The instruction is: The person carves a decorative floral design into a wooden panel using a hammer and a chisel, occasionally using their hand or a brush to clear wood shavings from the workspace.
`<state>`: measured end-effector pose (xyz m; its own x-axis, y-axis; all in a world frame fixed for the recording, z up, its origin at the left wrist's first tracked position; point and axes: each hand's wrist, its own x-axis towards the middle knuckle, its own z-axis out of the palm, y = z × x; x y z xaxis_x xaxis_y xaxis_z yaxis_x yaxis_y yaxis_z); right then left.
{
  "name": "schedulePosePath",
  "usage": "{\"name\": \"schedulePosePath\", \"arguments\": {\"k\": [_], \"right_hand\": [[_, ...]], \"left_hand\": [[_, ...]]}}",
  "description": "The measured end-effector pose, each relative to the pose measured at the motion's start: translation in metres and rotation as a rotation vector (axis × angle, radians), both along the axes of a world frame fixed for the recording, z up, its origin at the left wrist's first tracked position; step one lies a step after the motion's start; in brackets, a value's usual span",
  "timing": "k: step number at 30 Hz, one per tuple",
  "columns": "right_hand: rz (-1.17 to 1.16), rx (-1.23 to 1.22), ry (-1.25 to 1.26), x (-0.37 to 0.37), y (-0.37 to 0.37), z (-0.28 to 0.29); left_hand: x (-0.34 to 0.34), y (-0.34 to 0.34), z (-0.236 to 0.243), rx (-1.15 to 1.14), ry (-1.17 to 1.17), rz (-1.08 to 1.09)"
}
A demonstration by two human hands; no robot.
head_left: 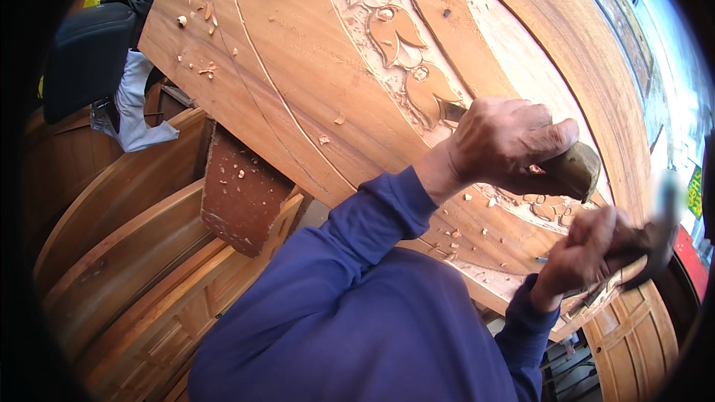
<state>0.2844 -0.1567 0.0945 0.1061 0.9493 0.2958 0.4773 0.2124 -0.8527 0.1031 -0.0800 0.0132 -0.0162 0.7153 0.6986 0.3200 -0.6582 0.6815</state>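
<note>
My left hand [506, 141] is closed round a carving chisel with a thick, worn wooden handle [577, 171]. Its short metal blade [452, 112] points left, against the carved leaf-and-flower band [428, 85] of a large wooden panel [290, 52]. Lower right, my right hand [585, 257] grips the handle of what looks like a hammer [659, 242]. The hammer's head is smeared by motion and stands apart from the chisel's butt. Part of the carving lies hidden under my left hand.
Wood shavings [208, 71] are scattered over the panel. A reddish-brown board [242, 186] juts out below its left edge. Several wooden door panels [119, 246] stand at lower left, and another panelled door [633, 339] at lower right. A black padded seat [86, 59] stands upper left beside a white cloth [138, 104].
</note>
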Motion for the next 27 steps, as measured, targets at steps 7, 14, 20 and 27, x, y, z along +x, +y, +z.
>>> {"name": "schedulePosePath", "arguments": {"k": [7, 14, 20, 27], "right_hand": [[0.002, 0.02, 0.082, -0.013, 0.035, 0.007], [0.019, -0.124, -0.084, -0.01, 0.058, 0.007], [-0.008, -0.158, -0.172, 0.005, 0.026, -0.01], [-0.279, -0.425, 0.198, 0.029, -0.061, -0.037]], "left_hand": [[-0.006, 0.01, 0.004, 0.003, -0.057, 0.092], [-0.005, 0.022, 0.004, -0.057, -0.069, 0.191], [-0.018, -0.018, 0.015, 0.079, 0.095, 0.211], [-0.016, -0.086, 0.021, -0.126, 0.383, -0.139]]}}
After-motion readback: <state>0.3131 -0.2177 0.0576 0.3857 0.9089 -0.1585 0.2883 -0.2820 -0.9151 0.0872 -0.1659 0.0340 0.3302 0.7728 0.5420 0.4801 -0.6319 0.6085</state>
